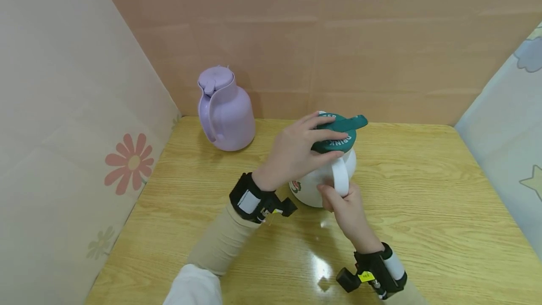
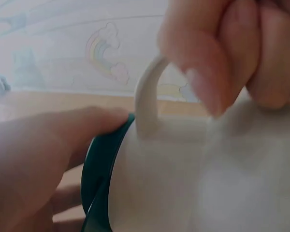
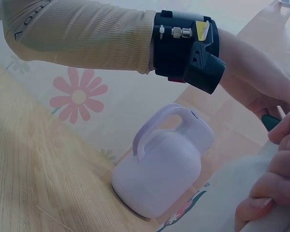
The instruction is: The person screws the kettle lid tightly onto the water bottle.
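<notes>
A white jug (image 1: 308, 193) with a printed motif stands on the table before me, topped by a teal lid (image 1: 338, 144) with white lettering and a projecting tab. Over that lid lies my left hand (image 1: 294, 149), holding it with thumb and fingers spread around its rim. In the left wrist view the thumb presses the edge of the lid (image 2: 99, 164) close to the jug's handle (image 2: 147, 99). My right hand (image 1: 349, 208) grips the lower part of the handle. Its curled fingers show against the white body in the right wrist view, where most of the lid is hidden.
To the left at the back stands a lilac thermos jug (image 1: 235, 121), its handle facing me. The wooden table (image 1: 423, 211) meets a brown backdrop (image 1: 381, 60) behind, with patterned pale sheets (image 1: 55, 121) along the left and right sides.
</notes>
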### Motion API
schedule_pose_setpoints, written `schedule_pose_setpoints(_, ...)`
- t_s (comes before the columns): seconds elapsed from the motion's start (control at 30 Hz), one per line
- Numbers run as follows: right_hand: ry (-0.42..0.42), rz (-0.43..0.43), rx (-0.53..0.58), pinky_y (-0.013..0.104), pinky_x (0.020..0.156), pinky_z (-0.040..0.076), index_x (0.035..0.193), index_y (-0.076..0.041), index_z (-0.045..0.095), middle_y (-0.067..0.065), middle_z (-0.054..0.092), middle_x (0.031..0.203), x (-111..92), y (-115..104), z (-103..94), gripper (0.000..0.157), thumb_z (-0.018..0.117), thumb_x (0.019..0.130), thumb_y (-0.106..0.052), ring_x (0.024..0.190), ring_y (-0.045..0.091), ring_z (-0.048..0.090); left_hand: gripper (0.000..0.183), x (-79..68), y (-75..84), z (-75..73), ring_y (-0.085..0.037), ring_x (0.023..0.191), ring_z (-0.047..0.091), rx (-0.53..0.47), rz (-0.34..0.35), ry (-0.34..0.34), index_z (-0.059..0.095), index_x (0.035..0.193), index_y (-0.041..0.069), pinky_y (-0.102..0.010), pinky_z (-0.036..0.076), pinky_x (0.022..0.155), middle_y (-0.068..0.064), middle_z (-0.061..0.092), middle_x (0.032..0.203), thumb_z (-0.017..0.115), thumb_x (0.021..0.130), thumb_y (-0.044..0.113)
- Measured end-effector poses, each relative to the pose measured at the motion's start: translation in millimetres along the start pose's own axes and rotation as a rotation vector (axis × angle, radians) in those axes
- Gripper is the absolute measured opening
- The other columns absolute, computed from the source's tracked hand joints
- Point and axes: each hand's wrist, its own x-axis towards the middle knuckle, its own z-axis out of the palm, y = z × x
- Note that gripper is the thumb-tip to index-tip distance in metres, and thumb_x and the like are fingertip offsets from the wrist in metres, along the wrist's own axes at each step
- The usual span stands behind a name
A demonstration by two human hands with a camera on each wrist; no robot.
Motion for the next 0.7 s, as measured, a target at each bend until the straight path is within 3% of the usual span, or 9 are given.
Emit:
schedule_pose_setpoints(0.2, 0.004, 0.011, -0.010, 0.036, 0.041, 0.023, 0.060, -0.007, 0.041, 0.004, 0.032, 0.048, -1.0, 0.5, -0.8, 0.041, 0.054, 0.096, 0.009, 0.042, 0.019, 0.029, 0.033, 1.8, -16.4, -3.0, -0.010, 0.146, 0.030, -0.221, 0.036, -0.064, 0.077, 0.121, 0.023, -0.025, 0.036, 0.109, -0.001, 0.056, 0.145, 0.081, 0.090, 0.033)
schedule_pose_setpoints(0.4, 0.000, -0.001, 0.001, 0.036, 0.040, 0.022, 0.060, -0.006, 0.041, 0.004, 0.031, 0.048, -0.5, 1.8, -0.3, 0.042, 0.053, 0.096, 0.009, 0.042, 0.019, 0.028, 0.030, 2.1, -28.4, 1.0, -0.011, 0.146, 0.031, -0.348, 0.113, -0.013, 0.079, 0.116, 0.016, -0.028, 0.030, 0.114, -0.004, 0.060, 0.141, 0.083, 0.088, 0.024)
schedule_pose_setpoints(0.57, -0.023, 0.006, 0.012, 0.034, 0.041, 0.022, 0.061, -0.006, 0.040, 0.004, 0.030, 0.049, 1.1, 3.0, -1.3, 0.041, 0.052, 0.096, 0.009, 0.042, 0.020, 0.026, 0.031, 2.9, -26.8, 2.5, -0.012, 0.146, 0.031, -0.344, 0.105, 0.008, 0.078, 0.112, 0.017, -0.029, 0.030, 0.113, -0.003, 0.060, 0.140, 0.084, 0.084, 0.028)
schedule_pose_setpoints(0.7, -0.035, 0.004, 0.017, 0.034, 0.041, 0.023, 0.063, -0.006, 0.041, 0.004, 0.032, 0.049, 1.7, 3.4, -1.3, 0.038, 0.051, 0.096, 0.009, 0.043, 0.019, 0.027, 0.039, 4.2, -12.9, 1.0, -0.018, 0.146, 0.030, -0.203, 0.063, 0.035, 0.074, 0.110, 0.019, -0.035, 0.026, 0.115, -0.003, 0.058, 0.141, 0.084, 0.081, 0.043)
